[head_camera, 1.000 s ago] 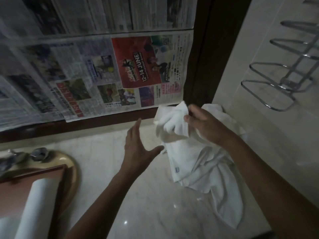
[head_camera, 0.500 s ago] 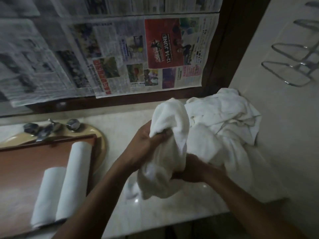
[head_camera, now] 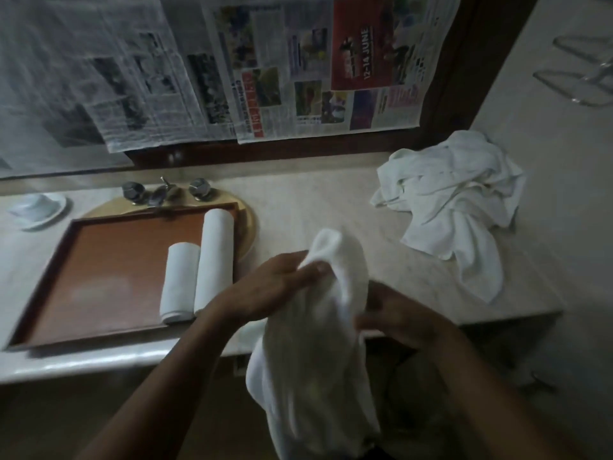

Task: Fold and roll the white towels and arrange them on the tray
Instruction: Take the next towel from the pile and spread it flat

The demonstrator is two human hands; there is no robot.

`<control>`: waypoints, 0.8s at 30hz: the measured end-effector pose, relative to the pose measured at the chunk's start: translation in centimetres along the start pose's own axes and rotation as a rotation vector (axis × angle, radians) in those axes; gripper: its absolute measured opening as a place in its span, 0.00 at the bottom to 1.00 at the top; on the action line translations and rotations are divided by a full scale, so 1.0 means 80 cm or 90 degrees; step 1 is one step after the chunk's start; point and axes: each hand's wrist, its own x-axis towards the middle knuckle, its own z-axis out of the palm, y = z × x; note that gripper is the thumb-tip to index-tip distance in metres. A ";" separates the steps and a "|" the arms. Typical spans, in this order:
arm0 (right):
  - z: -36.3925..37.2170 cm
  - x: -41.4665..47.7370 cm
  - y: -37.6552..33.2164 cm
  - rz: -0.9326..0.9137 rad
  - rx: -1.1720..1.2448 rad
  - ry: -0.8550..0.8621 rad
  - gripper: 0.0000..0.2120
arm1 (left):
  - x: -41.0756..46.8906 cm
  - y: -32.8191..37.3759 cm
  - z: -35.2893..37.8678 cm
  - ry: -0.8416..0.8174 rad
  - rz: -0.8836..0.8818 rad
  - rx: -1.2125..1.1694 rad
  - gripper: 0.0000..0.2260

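Head view: left hand [head_camera: 282,283] pinches top edge of white towel [head_camera: 315,353], thumb and fingers closed on cloth. Right hand [head_camera: 398,317] grips same towel lower on its right side. Towel hangs over counter [head_camera: 315,207] front edge. 2 rolled towels [head_camera: 215,260] lie side by side, touching, at tray [head_camera: 109,280] right end. Crumpled towel pile [head_camera: 454,207] on counter, far right.

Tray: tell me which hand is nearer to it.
Left. The left hand grips the towel just right of the tray; the right hand holds the same towel farther right, across the cloth from the tray.
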 end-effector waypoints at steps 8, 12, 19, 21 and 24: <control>0.022 -0.009 -0.051 -0.131 -0.171 0.246 0.11 | -0.033 -0.022 0.012 0.189 0.112 0.088 0.25; 0.030 -0.012 -0.077 -0.187 -0.239 0.300 0.13 | -0.036 0.003 0.015 0.169 0.126 -0.044 0.16; 0.031 -0.010 -0.123 -0.259 -0.240 0.298 0.13 | -0.032 0.050 0.021 0.222 0.133 -0.240 0.11; 0.022 -0.014 -0.126 -0.208 -0.248 0.211 0.09 | -0.030 0.047 0.020 0.255 0.139 -0.276 0.12; 0.003 -0.022 -0.113 -0.065 -0.342 0.096 0.11 | -0.028 0.037 0.011 0.337 0.133 -0.339 0.10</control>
